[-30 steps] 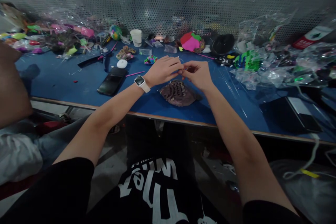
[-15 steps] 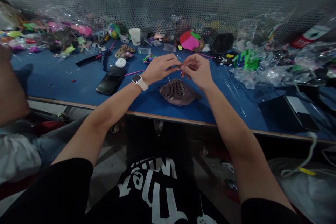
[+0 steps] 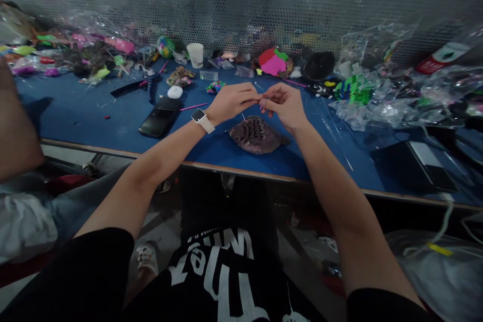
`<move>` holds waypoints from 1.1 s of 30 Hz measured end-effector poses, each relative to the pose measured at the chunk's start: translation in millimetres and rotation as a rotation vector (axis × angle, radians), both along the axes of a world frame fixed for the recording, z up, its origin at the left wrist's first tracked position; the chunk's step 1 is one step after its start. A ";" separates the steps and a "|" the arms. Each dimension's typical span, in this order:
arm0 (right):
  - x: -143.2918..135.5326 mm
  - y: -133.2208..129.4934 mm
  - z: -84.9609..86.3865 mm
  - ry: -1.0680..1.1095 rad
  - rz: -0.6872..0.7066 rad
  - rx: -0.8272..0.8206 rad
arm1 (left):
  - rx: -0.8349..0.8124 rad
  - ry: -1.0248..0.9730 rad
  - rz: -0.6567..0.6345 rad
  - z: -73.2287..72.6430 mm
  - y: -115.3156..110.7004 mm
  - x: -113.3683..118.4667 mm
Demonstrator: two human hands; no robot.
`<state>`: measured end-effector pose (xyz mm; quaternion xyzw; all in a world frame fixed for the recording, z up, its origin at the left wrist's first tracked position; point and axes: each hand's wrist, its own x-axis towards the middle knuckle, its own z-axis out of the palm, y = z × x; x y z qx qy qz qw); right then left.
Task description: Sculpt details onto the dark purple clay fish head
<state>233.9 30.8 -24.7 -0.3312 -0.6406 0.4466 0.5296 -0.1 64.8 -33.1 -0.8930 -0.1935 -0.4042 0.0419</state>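
Observation:
My left hand (image 3: 234, 100), with a watch on its wrist, is closed in a pinch above the blue table (image 3: 211, 146). Its fingertips meet those of my right hand (image 3: 286, 104), which is also pinched. Whatever lies between them is too small to make out; a bit of pink shows by the right fingers. Just below both hands rests a brown fish-shaped clay model (image 3: 260, 137), with curved scale ridges on its side and a thin pale stick standing up from its top. A thin pink stick (image 3: 193, 107) lies left of my left hand.
A black phone (image 3: 160, 116) and a white case (image 3: 174, 92) lie to the left. Behind are a paper cup (image 3: 195, 55), coloured clay (image 3: 273, 63) and a black bowl (image 3: 319, 64). Plastic wrapping (image 3: 396, 113) covers the right; another person's arm (image 3: 18, 121) is far left.
My fingertips still meet above the clay fish, and the fingers of my right hand have shifted slightly. The whole view has moved a little; the things on the table stay in place.

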 end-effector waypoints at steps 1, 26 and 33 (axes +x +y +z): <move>-0.6 -0.1 -0.3 0.002 0.000 -0.005 | 0.007 -0.008 0.005 0.0 -0.1 0.4; -4.3 -2.5 -2.3 0.016 -0.086 -0.009 | 0.013 0.035 0.045 -1.6 2.0 -1.0; -3.6 -3.4 0.1 0.013 -0.077 -0.017 | -0.033 0.052 0.098 1.3 -0.8 -0.5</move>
